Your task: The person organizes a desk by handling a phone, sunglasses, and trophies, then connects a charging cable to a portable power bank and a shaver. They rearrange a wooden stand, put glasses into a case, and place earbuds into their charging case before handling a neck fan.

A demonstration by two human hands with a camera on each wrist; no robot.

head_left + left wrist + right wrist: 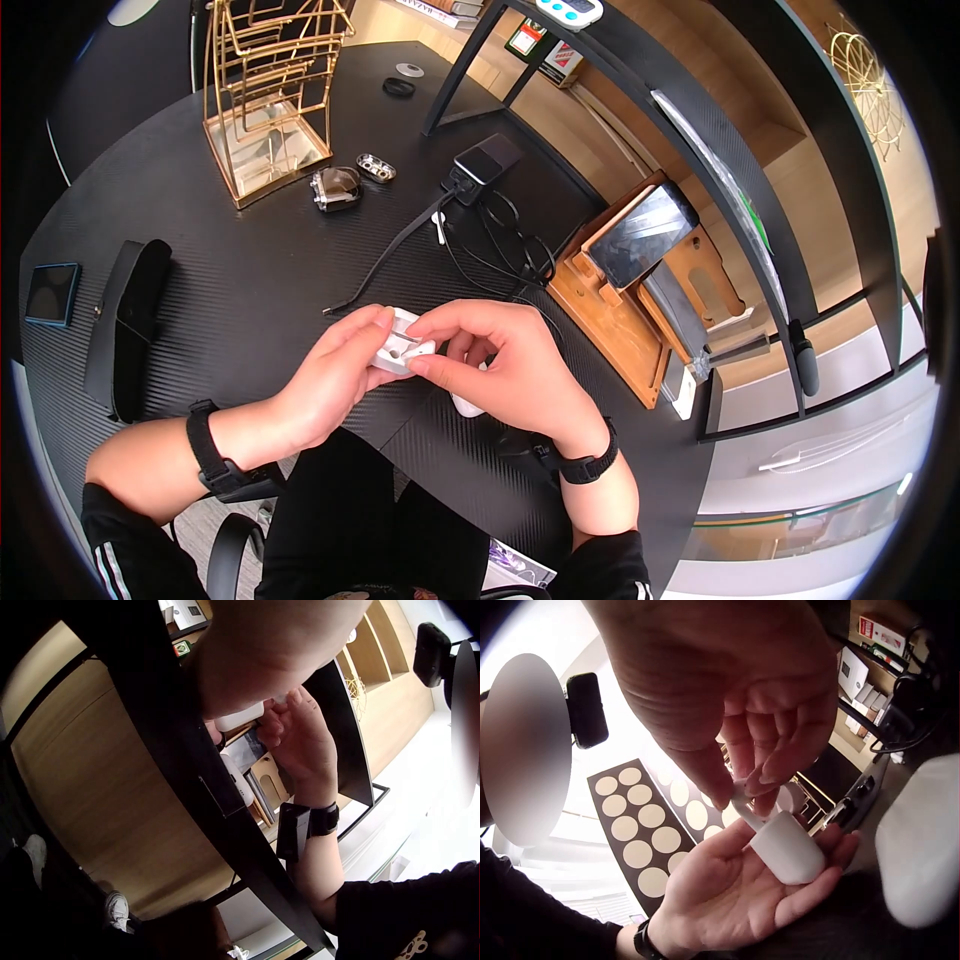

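My left hand (335, 375) holds a small white earbud case (392, 365) over the desk, its thumb at the case's edge. The lid stands open, and in the right wrist view the case body (787, 847) rests along the fingers. My right hand (505, 350) is at the case's mouth, thumb and fingertips pinching a white earbud (745, 801) whose stem points towards the case. In the left wrist view, my left hand (277, 645) covers much of the case (240, 718), with my right hand (304, 742) beside it.
A rounded white object (467, 405) lies under my right hand. Black cables (500, 250) and a black box-shaped device (487, 157) sit ahead. A wooden stand (625, 340) with a phone (645, 235) is right; a gold wire rack (268, 150) and glasses case (125, 330) are left.
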